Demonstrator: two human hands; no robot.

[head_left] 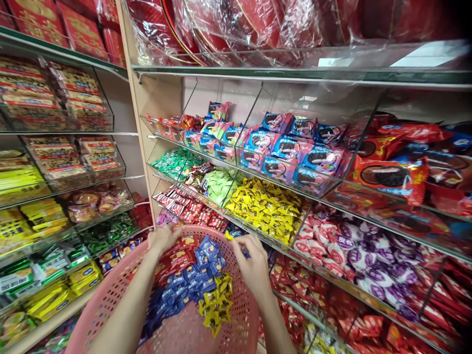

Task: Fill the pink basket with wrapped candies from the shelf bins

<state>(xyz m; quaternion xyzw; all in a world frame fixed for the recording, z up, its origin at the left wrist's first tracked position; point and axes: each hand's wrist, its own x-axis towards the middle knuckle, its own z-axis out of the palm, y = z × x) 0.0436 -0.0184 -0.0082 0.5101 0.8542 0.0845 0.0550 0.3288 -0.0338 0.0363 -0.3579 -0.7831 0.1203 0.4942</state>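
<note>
A pink perforated plastic basket (110, 300) is held low in front of me, with red, blue and yellow wrapped candies (195, 280) piled in it. My left hand (164, 238) grips the basket's far rim, fingers curled over it. My right hand (250, 263) hovers over the basket's far right edge, fingers pinched on small candies, a yellow one and a blue one showing at the fingertips. Just beyond it lies the clear bin of yellow wrapped candies (267, 206).
Tiered clear acrylic bins fill the shelf ahead: blue and pink biscuit packs (287, 152), green candies (177, 162), red candies (184, 206), purple-and-white candies (354, 246), red biscuit packs (398, 172). Left shelves (55, 162) hold boxed snacks. Red wrapped gift boxes (236, 24) sit on top.
</note>
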